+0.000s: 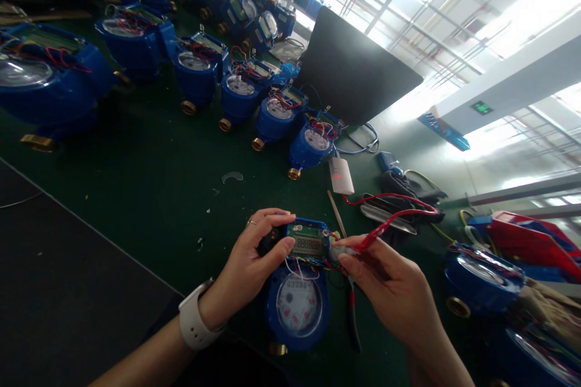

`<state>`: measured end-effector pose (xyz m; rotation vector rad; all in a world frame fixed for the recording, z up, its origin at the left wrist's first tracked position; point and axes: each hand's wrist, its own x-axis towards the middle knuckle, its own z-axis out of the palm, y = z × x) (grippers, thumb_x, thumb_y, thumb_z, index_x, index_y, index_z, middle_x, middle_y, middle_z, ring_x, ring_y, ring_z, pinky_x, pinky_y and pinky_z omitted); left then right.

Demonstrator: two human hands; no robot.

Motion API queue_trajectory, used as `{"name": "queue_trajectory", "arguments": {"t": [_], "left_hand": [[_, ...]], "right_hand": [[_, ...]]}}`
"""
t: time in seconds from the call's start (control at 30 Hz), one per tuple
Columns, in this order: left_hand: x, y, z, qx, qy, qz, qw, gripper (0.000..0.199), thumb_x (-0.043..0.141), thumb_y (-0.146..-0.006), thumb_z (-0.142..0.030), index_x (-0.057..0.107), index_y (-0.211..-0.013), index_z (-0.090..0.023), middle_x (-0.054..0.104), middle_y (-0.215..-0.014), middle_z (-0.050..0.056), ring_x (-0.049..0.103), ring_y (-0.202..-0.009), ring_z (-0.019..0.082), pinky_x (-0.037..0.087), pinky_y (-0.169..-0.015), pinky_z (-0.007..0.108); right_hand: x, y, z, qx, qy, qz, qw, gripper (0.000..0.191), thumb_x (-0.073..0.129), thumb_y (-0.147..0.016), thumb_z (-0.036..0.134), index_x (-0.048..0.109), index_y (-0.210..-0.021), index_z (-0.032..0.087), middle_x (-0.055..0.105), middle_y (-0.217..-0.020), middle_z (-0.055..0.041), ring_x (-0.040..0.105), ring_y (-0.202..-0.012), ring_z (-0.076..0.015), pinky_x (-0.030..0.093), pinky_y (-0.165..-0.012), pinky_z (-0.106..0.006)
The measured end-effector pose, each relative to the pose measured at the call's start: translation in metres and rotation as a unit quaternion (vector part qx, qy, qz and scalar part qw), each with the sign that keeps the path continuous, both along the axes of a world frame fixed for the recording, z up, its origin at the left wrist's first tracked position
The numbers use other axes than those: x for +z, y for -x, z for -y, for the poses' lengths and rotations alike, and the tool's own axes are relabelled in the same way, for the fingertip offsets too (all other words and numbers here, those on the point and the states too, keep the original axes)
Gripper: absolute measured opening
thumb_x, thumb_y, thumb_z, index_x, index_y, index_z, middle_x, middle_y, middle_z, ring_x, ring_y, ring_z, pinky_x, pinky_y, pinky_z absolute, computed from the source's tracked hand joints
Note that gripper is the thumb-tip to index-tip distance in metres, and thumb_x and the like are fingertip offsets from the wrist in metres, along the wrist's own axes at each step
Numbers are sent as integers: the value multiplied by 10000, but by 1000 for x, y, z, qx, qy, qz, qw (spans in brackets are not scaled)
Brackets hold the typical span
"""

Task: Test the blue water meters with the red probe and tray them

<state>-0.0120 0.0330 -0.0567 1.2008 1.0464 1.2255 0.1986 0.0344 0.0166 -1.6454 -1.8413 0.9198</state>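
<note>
A blue water meter [272, 308] with a round clear dial [298, 305] lies in front of me, its electronics box uncovered. Inside the box a green board carries a digit display [306, 246], with coloured wires around it. My left hand [252, 260] grips the left side of this box, thumb by the display and fingers along the upper edge. Between the thumb and fingers of my right hand [393, 284] is a greyish connector [342, 251] on a red cable [393, 217], held at the box's right side. Its tip among the wires is hard to make out.
Pliers [353, 320] and a thin wooden stick [336, 211] lie near the meter. The red cable runs to a white box [341, 176] with a red light. More blue meters [276, 118] line the green table [177, 193], before a dark monitor [354, 66].
</note>
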Motion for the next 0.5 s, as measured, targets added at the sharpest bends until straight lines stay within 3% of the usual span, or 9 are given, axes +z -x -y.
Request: {"name": "queue_trajectory", "arguments": {"t": [0.5], "left_hand": [[-1,0,0,-1,-12,-14,1000,243,579,-905,-254,645,-1138,-229,583,-1228,71,550,-1187,233,441,-1018,417]], "right_hand": [[6,3,-10,28,16,8,999,132,676,-855,287,695,-957,206,752,-804,-31,718,-655,-166,580,-535,-216]]}}
